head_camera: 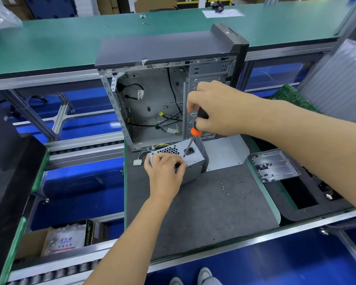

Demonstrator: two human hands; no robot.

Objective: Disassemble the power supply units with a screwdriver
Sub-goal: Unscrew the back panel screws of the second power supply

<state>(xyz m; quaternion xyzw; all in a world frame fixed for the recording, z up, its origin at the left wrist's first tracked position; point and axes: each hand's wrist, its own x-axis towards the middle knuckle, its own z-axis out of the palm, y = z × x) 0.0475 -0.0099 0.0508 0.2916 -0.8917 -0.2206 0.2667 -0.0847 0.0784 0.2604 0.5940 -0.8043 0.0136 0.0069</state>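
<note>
A grey metal power supply unit [191, 161] sits on the dark work mat [203, 208], its vented face and socket turned upward. My left hand [164, 173] grips its near left edge with curled fingers. My right hand [214, 108] holds a screwdriver [195, 128] with a black and orange handle from above. The shaft slants down and its tip meets the unit's top face beside the power socket. Yellow and black wires with a white connector [137, 162] trail from the unit's left side.
An open computer case [152, 95] stands just behind the unit with loose cables inside. A bent metal sheet [226, 153] lies to the right. A tray of screws [273, 165] sits further right. Three loose screws [223, 187] lie on the mat. A cardboard box [56, 241] sits lower left.
</note>
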